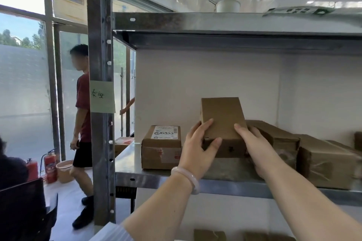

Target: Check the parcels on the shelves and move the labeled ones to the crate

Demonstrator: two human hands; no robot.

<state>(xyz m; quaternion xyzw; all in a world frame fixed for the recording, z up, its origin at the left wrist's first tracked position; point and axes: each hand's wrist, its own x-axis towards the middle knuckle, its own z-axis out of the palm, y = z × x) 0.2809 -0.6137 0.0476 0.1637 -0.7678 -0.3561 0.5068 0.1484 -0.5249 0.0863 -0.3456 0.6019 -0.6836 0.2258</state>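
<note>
A plain brown cardboard parcel (223,121) is tilted up on its near edge above the metal shelf (176,179); the face turned to me shows no label. My left hand (197,150) grips its left side, thumb on the front. My right hand (254,148) holds its right side. To the left stands a parcel with a white shipping label (161,147) on top. More brown parcels (325,164) sit in a row to the right. No crate is in view.
A steel upright (100,88) with a green paper note frames the shelf's left side. A person in a red shirt (83,115) walks behind it near the glass door, by fire extinguishers (50,166). An upper shelf (235,23) hangs overhead; more parcels (209,235) lie on the shelf below.
</note>
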